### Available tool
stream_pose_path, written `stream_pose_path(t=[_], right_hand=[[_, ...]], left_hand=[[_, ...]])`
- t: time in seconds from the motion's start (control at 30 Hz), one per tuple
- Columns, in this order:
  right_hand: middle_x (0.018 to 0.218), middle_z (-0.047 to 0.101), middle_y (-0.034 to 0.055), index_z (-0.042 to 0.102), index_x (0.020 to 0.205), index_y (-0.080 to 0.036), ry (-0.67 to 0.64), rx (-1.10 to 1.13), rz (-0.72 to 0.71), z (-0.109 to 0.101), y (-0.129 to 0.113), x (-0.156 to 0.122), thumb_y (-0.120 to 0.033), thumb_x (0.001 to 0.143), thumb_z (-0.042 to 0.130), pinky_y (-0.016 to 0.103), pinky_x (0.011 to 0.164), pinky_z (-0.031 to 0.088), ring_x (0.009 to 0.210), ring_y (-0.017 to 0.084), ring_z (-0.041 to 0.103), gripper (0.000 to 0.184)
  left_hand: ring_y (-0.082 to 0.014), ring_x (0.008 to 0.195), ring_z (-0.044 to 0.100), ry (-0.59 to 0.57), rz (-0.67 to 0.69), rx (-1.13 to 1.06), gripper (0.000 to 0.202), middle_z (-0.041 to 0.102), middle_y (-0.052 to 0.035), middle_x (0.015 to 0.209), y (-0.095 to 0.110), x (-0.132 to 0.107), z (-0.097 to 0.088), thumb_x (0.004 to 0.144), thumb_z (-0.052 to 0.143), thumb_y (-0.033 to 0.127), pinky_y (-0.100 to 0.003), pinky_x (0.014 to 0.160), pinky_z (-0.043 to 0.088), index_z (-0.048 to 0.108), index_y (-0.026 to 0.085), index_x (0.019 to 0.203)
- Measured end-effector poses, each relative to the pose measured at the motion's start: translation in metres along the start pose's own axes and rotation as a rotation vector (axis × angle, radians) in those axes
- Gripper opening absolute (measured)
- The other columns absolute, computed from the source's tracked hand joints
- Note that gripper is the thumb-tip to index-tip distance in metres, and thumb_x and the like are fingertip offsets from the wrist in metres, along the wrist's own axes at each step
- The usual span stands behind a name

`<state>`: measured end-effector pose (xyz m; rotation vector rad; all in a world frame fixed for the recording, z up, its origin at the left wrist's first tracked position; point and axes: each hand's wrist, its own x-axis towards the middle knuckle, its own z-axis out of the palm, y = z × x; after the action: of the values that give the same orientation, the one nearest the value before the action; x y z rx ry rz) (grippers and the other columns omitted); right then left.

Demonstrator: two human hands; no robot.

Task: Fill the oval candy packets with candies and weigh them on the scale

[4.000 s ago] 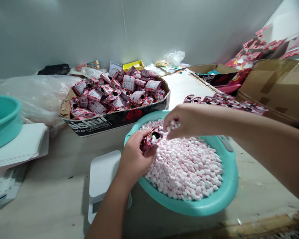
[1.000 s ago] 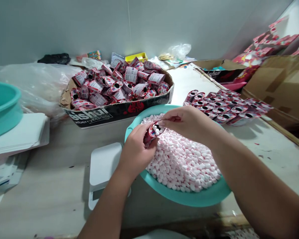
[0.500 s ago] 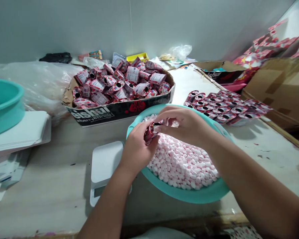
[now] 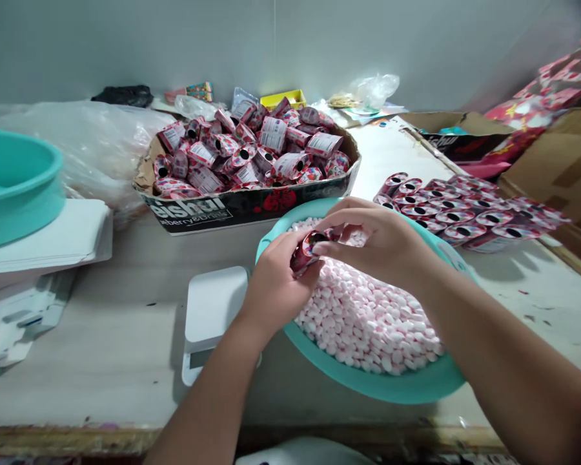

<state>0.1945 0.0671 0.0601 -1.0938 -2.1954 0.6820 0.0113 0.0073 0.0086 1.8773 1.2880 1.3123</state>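
Note:
My left hand (image 4: 277,281) is wrapped round a small red-and-pink printed carton (image 4: 302,256), tilted with its dark round opening facing up. The thumb and fingertips of my right hand (image 4: 385,240) close on the carton's upper end at that opening. Whether they also pinch something small, I cannot tell. Both hands are above a turquoise basin (image 4: 368,386) full of pale pink, pebble-like candies (image 4: 363,323). To the left of the basin, partly behind my left forearm, lies a white kitchen scale (image 4: 215,303).
Behind the basin, a cut-down cardboard box (image 4: 193,216) holds a heap of similar cartons (image 4: 252,155). More cartons (image 4: 459,213) stand upright in rows at right. Another turquoise basin (image 4: 22,194) sits on stacked white sheets (image 4: 53,242) at left. A large brown box (image 4: 556,168) is far right.
The view has shifted, so most things appear further right. Both hands keep hold of the carton over the basin, and its opening shows more plainly now.

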Motion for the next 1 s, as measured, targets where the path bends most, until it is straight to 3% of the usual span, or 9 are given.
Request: stream_pose_path(t=[0.1,0.2,0.3,0.57,0.67,0.77,0.9,1.0], right_hand=[[0.117,0.067,0.0111,0.076,0.106,-0.022,0.078,-0.031,0.068,-0.001,0.009,0.0,-0.065,0.086,0.067,0.032,0.084,0.055,0.1,0.021,0.065,0.048],[0.125,0.067,0.0131,0.068,0.126,-0.02,0.003,0.049,0.227,-0.005,0.018,0.0,-0.073,0.089,0.059,0.034,0.087,0.055,0.108,0.025,0.066,0.065],[0.119,0.071,0.0119,0.063,0.131,-0.021,-0.044,0.17,0.302,-0.007,0.021,0.0,-0.078,0.091,0.05,0.032,0.084,0.054,0.104,0.023,0.067,0.071],[0.099,0.075,0.0098,0.073,0.095,-0.018,-0.254,0.459,0.305,0.003,0.015,0.007,-0.074,0.083,0.067,0.029,0.074,0.054,0.09,0.022,0.069,0.057],[0.098,0.075,0.0092,0.074,0.091,-0.019,-0.187,0.533,0.386,0.003,0.021,0.007,-0.083,0.078,0.064,0.027,0.07,0.053,0.085,0.019,0.066,0.066],[0.098,0.073,0.0094,0.071,0.089,-0.018,-0.086,0.69,0.483,-0.003,0.027,0.008,-0.088,0.083,0.052,0.026,0.07,0.052,0.081,0.017,0.065,0.072],[0.09,0.07,0.0091,0.067,0.092,-0.015,0.023,0.742,0.607,-0.013,0.031,0.013,-0.071,0.102,0.033,0.023,0.07,0.05,0.076,0.014,0.065,0.066],[0.088,0.07,0.0086,0.065,0.091,-0.015,0.081,0.69,0.644,-0.014,0.034,0.016,-0.058,0.108,0.026,0.023,0.07,0.049,0.073,0.013,0.065,0.061]], left_hand=[[-0.0238,0.112,0.069,0.007,-0.024,-0.03,0.044,0.071,-0.008,0.124,-0.001,-0.001,0.001,0.088,0.072,0.017,-0.034,0.101,0.055,0.065,0.022,0.131],[-0.0244,0.116,0.068,-0.002,-0.078,-0.108,0.044,0.071,-0.0084,0.127,-0.003,-0.002,0.0,0.089,0.072,0.019,-0.035,0.104,0.054,0.064,0.022,0.133],[-0.0252,0.118,0.068,-0.014,-0.108,-0.154,0.045,0.069,-0.0095,0.13,-0.003,-0.003,-0.003,0.089,0.073,0.021,-0.036,0.105,0.054,0.064,0.021,0.134],[-0.0231,0.117,0.066,-0.064,-0.015,-0.1,0.042,0.07,-0.0088,0.128,0.0,-0.001,-0.007,0.09,0.072,0.019,-0.033,0.104,0.053,0.065,0.02,0.131],[-0.0237,0.114,0.068,-0.038,0.004,-0.138,0.041,0.071,-0.0092,0.126,-0.004,-0.001,-0.006,0.09,0.074,0.022,-0.034,0.102,0.054,0.066,0.021,0.13],[-0.0244,0.112,0.069,-0.01,0.01,-0.172,0.042,0.071,-0.0101,0.124,-0.009,-0.001,-0.003,0.089,0.075,0.024,-0.034,0.1,0.055,0.066,0.021,0.13],[-0.0251,0.113,0.069,0.102,0.001,-0.245,0.044,0.07,-0.0112,0.124,-0.013,-0.001,0.0,0.085,0.078,0.024,-0.035,0.101,0.056,0.066,0.02,0.128],[-0.0239,0.11,0.07,0.251,-0.056,-0.342,0.043,0.071,-0.0113,0.12,-0.014,-0.006,-0.013,0.083,0.08,0.025,-0.034,0.099,0.057,0.066,0.018,0.124]])
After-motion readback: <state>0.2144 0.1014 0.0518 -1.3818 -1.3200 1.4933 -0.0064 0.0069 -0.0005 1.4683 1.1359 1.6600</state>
